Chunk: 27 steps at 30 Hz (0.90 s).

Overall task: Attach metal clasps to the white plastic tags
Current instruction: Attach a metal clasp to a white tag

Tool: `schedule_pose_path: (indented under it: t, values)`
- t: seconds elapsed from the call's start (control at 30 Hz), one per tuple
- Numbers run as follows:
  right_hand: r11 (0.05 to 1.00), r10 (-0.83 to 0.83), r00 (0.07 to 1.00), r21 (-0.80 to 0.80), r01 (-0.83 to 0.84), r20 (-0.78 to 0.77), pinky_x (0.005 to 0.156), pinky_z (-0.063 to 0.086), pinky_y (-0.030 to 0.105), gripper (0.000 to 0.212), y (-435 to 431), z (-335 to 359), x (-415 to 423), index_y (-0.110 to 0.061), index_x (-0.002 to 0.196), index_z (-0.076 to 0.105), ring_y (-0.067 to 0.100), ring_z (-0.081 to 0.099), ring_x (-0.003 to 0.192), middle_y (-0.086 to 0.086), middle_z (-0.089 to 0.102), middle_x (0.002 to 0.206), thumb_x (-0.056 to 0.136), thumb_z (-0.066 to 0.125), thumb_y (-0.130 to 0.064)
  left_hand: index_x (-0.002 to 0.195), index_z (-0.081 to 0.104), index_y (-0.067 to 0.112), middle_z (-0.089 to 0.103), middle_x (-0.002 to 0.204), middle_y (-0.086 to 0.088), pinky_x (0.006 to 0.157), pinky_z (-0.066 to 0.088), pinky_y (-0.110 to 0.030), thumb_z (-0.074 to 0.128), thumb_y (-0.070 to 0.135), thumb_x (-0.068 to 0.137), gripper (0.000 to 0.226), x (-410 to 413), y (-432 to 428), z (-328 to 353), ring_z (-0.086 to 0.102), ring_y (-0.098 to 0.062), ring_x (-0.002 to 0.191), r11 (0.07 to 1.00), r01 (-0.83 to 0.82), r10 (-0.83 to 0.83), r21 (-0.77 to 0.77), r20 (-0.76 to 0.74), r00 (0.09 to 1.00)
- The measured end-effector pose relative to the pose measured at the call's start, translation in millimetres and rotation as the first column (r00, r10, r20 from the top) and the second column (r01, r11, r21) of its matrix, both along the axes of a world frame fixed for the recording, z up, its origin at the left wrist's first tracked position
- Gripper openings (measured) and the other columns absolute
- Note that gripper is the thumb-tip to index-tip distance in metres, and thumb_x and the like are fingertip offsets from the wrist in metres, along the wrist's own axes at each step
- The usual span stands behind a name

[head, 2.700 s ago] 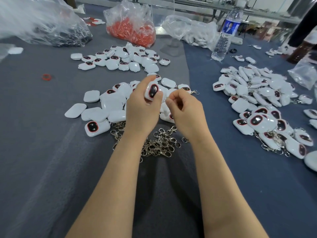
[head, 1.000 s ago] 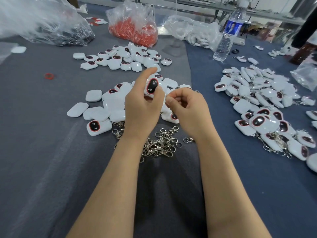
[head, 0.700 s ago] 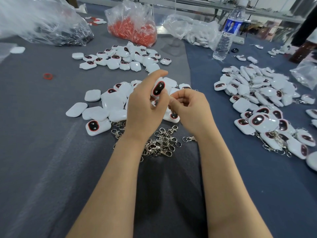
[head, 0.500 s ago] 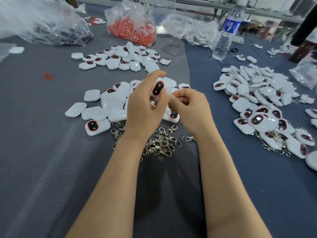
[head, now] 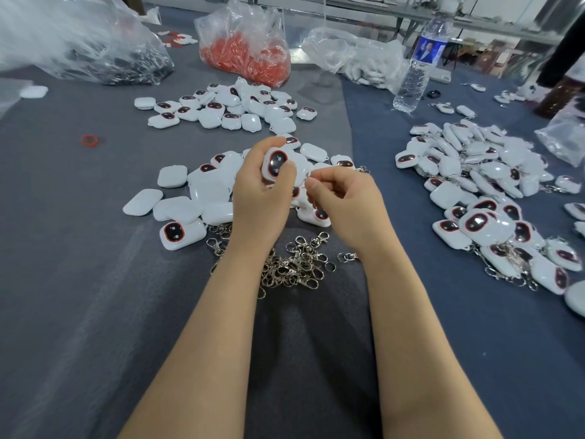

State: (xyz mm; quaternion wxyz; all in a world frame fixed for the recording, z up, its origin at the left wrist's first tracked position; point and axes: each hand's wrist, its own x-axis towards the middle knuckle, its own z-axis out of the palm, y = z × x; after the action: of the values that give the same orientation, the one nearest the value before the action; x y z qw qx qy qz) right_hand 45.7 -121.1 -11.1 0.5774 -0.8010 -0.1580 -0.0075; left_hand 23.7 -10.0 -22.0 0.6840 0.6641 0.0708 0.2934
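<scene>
- Since half a second ago, the white plastic tag [head: 274,163] with its dark, red-rimmed oval face has tipped from a rightward lean to nearly upright, and a narrow gap has opened between the two hands.
- The left hand [head: 262,198] holds that tag above the middle of the grey cloth-covered table [head: 79,296]. Its fingers [head: 269,144] curl over the top and the thumb rests on the tag's right edge.
- The right hand [head: 346,201] sits just beside the tag, its fingers [head: 313,184] pressed together at the tips. Whether they pinch anything cannot be told.
- A heap of silver metal clasps [head: 294,264] lies under both wrists, towards the near edge.
- Loose white tags [head: 202,191] lie just beyond and left of the hands, some face down.
- A farther scatter of tags [head: 234,106] lies towards the far edge.
- A large pile of tags with clasps [head: 474,191] spreads along the right edge.
- At the far edge stand a clear bag of red pieces [head: 250,55] and a clear plastic water bottle [head: 418,64].
- A small red ring [head: 89,140] lies alone near the left edge.
</scene>
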Motion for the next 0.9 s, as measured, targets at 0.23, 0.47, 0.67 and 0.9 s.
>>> schedule_pose_path:
  t: [0.23,0.47,0.67,0.9]
  values:
    - [0.995,-0.031,0.995,0.091,0.040,-0.094,0.051,0.043,0.008,0.009,-2.1,-1.6,2.8,-0.018,0.090,0.065,0.006,0.049,0.058,0.004,0.057,0.070,0.091,0.059,-0.011,0.109,0.058,0.025,0.058,0.085,0.023,0.067,0.040,-0.003,0.054,0.010,0.089,0.026,-0.8,-2.1,-0.9,0.054,0.012,0.074,0.990,-0.036,0.035,0.140,0.004,0.999]
    - [0.971,-0.238,0.967,-0.055,0.234,-0.094,0.062,0.044,0.010,0.025,-8.0,-12.8,13.1,-0.021,0.114,0.062,-0.007,0.057,0.077,-0.009,0.062,0.102,0.091,0.053,-0.018,0.124,0.057,0.021,0.059,0.116,0.009,0.092,0.043,-0.020,0.054,0.017,0.089,0.035,3.9,2.1,-5.5,0.054,-0.008,0.107,0.977,-0.072,0.111,0.200,-0.192,0.975]
    - [0.976,-0.201,0.974,-0.108,0.190,-0.108,0.072,0.052,0.029,0.021,-19.2,-6.5,7.9,-0.018,0.107,0.067,0.004,0.064,0.075,-0.007,0.068,0.086,0.093,0.052,-0.023,0.131,0.054,0.018,0.057,0.129,0.004,0.098,0.038,-0.019,0.060,0.020,0.089,0.043,8.7,-33.0,-4.8,0.050,-0.005,0.114,0.968,0.105,-0.038,0.230,-0.279,0.960]
    - [0.895,-0.441,0.896,-0.097,0.435,-0.047,0.086,0.053,0.044,0.016,-100.3,1.8,8.3,-0.019,0.102,0.064,0.018,0.064,0.078,0.003,0.068,0.087,0.092,0.055,-0.026,0.108,0.048,0.018,0.060,0.097,0.004,0.075,0.045,-0.015,0.066,0.020,0.084,0.030,34.5,-114.8,6.4,0.058,-0.011,0.087,0.962,0.240,-0.197,0.129,-0.280,0.940]
